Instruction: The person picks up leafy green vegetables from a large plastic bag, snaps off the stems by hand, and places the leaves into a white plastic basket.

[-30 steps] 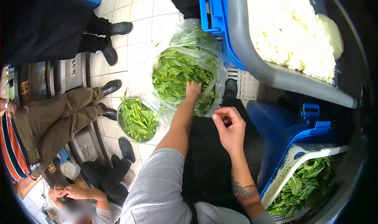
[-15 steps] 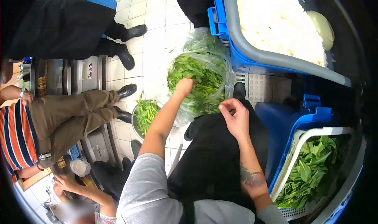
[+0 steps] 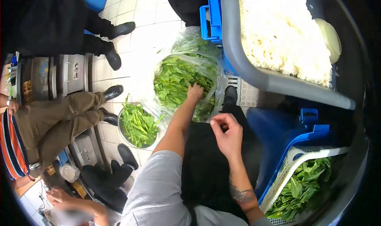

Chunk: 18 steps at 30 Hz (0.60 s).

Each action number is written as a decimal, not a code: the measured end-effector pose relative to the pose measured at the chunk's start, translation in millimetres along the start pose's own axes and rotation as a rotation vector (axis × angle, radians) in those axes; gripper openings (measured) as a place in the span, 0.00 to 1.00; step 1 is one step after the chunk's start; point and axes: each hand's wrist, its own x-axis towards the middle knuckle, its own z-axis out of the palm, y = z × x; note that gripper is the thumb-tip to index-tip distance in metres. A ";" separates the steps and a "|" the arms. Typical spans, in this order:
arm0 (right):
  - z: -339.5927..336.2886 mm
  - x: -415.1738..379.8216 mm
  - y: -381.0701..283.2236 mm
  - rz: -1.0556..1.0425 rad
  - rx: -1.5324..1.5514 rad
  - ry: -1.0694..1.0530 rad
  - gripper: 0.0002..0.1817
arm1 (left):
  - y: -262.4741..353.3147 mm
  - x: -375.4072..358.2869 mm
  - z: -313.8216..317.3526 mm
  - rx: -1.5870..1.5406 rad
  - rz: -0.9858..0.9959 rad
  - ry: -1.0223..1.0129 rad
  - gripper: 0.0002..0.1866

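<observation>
My left hand (image 3: 195, 92) reaches into a clear plastic bag (image 3: 216, 59) on the floor. Its fingers close on leafy greens (image 3: 172, 81) that fill the bag, their tips partly hidden among the leaves. My right hand (image 3: 229, 135) hovers over my dark apron, near the bag's lower right side. Its fingers are curled with the thumb against them, and whatever they may hold is hidden. Left of the bag stands a round metal bowl (image 3: 154, 145) heaped with cut green stems (image 3: 139, 125).
At right, a white basket (image 3: 291, 162) of leafy greens (image 3: 303, 182) sits by a blue bin (image 3: 270, 134). Above it, a grey tub (image 3: 238, 47) holds white rice (image 3: 274, 31) and a pale bowl (image 3: 328, 41). Several people stand or sit at left beside grey containers (image 3: 73, 73).
The view has shifted, and the bowl of stems shows more fully. My left hand has moved to the right within the greens. My right hand stays curled near the bag.
</observation>
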 end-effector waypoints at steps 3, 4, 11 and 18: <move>2.5 -0.5 -1.5 -0.018 -0.044 -0.009 0.05 | 2.5 -5.8 3.3 -0.002 -0.067 -0.161 0.14; 2.5 -0.4 -4.4 -0.024 -0.060 -0.014 0.06 | 1.4 -11.2 4.2 0.049 -0.050 -0.128 0.15; 8.7 -3.2 -6.6 -0.059 -0.095 -0.008 0.06 | -32.2 -52.5 -46.0 0.043 0.112 -0.033 0.15; 8.9 -8.7 5.4 -0.031 -0.017 0.018 0.07 | -77.8 -142.4 -141.8 -0.195 0.002 0.380 0.18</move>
